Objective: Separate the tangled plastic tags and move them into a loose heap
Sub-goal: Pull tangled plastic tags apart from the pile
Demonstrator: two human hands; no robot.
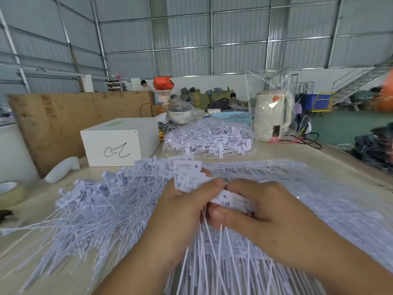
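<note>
White plastic tags with long thin tails cover the table in front of me. A loose heap of tags [100, 207] spreads out to the left. My left hand [180, 211] grips a bunch of tag heads [187, 173] that fan out above its fingers. My right hand [261, 211] pinches one white tag head [225, 198] between thumb and fingers, close against the left hand. The tails [212, 262] hang down below both hands. More tags inside clear plastic [308, 184] lie under and to the right of my right hand.
A clear bag full of tags [210, 138] lies further back. A white box [121, 140] stands at the back left, with a white handle-shaped object [62, 169] beside it. A cream kettle [272, 116] in plastic stands at the back right. Tape rolls [9, 193] sit at the left edge.
</note>
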